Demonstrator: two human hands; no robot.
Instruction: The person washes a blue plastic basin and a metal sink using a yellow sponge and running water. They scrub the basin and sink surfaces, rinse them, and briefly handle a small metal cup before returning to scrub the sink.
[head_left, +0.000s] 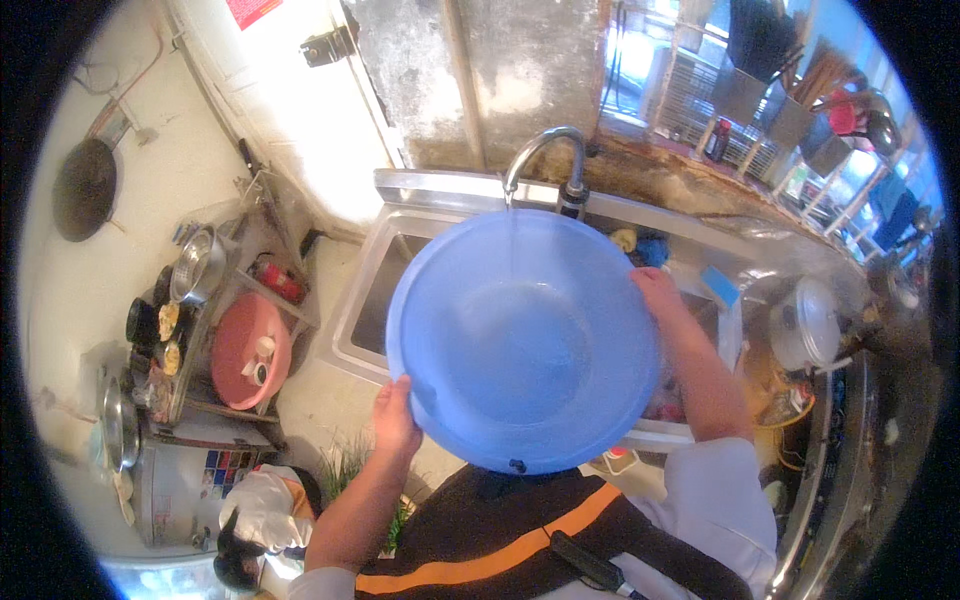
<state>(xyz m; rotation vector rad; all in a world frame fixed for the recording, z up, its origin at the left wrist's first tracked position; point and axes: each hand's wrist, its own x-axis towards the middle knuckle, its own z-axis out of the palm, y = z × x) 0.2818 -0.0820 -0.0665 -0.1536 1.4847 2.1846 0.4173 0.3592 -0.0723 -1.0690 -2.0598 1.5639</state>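
A large round blue plastic basin (525, 330) fills the middle of the view, over the stainless steel sink (352, 330). My left hand (397, 420) grips its rim at the lower left. At the upper right of the same rim is my right hand (658, 291), thumb over the edge. A thin stream of water falls from the curved chrome faucet (544, 139) into the basin, where a little water lies on the bottom. The undersides of the basin and my fingers are hidden.
A pink basin (247, 337) with small white items stands on a rack at left, near a metal colander (199, 266). A blue sponge-like block (720, 286) lies on the sink's right edge, beside a lidded metal pot (806, 322). Another person (262, 517) is at lower left.
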